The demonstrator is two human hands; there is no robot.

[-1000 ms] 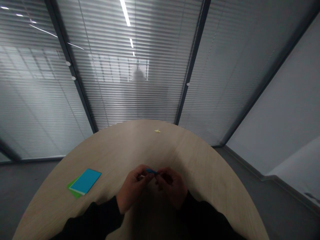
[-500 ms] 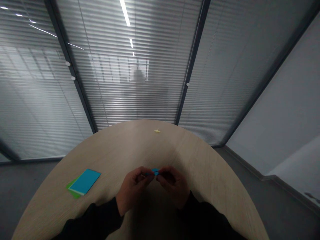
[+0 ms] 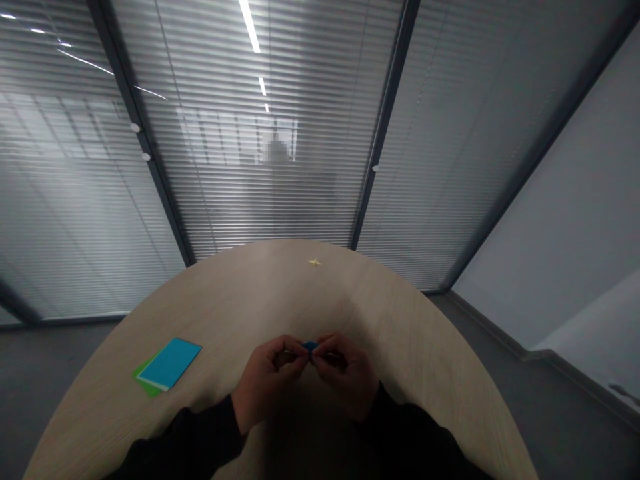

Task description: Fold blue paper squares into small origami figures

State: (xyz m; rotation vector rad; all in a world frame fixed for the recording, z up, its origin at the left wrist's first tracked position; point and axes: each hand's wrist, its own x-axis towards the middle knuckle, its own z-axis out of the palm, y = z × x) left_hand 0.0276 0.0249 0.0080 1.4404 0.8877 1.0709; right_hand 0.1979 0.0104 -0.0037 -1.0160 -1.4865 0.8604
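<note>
Mostly covered, a small blue piece (image 3: 310,347) (its shape unclear) sits in the closed pinch of both hands (image 3: 265,378) (image 3: 352,377).

My sleeves (image 3: 197,430) are black, my held piece (image 3: 310,347) dark blue — upper sheet (image 3: 173,362) bright blue, lower sheet (image 3: 149,388) green, scrap (image 3: 315,262) yellow, bench (image 3: 240,293) pale wood-grained.

Rounded table (image 3: 425,360), slatted blinds (image 3: 300,200), pale wall (image 3: 565,227), grey floor (image 3: 45,360), perhaps carpeted
</note>
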